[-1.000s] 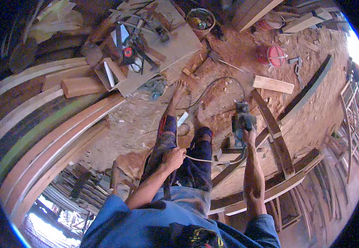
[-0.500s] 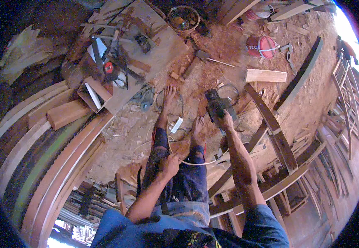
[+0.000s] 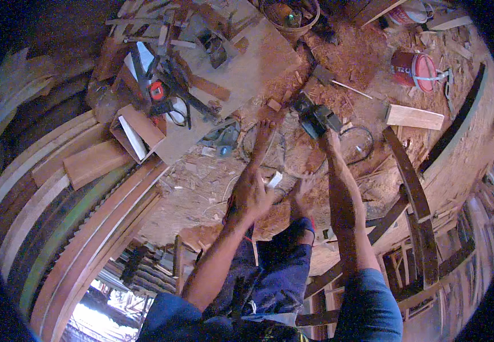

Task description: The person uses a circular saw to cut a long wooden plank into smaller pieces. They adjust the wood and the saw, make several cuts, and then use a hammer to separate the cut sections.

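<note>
Looks like tool-handling, right hand [image 3: 331, 141] gripping the power tool [image 3: 317, 118], so steady control needed. Can't tell if left hand [image 3: 255, 196] holds anything.

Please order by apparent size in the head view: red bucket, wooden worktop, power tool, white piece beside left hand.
Largest: wooden worktop
Red bucket and power tool: too alike to rank
Smallest: white piece

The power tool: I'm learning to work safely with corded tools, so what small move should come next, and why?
Probably use the left hand to draw the loose cord farther from the bare feet, because its loops lie close by while the right hand holds the power tool just ahead of them.
</note>
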A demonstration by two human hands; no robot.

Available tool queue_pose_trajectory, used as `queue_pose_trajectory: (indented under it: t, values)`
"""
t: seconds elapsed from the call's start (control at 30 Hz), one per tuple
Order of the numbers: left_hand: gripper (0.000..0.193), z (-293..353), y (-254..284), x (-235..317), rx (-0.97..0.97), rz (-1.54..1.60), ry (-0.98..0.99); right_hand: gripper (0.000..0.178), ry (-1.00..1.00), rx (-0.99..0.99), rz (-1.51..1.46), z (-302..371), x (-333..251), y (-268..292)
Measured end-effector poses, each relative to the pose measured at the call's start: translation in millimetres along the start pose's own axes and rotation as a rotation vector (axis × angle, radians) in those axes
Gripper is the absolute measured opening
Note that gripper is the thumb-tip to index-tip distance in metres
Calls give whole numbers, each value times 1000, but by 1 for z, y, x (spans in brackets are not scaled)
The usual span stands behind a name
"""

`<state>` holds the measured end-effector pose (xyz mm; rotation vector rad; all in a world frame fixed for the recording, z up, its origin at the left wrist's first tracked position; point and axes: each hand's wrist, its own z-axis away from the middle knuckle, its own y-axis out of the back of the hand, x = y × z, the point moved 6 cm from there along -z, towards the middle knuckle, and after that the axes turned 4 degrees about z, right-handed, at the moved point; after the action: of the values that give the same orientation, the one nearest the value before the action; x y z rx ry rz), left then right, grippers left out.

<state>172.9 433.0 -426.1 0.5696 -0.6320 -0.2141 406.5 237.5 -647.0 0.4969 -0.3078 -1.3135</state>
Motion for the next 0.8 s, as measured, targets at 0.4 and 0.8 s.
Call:
queue_pose_trajectory:
  t: [0.4, 0.8]
  values:
    - [29, -198, 108, -43, 419, 138, 11, 41, 203, 212, 34, -39, 75, -2]
    - [35, -98, 177, 58, 504, 391, -138, 35, 26, 177, -1060, 340, -7, 71]
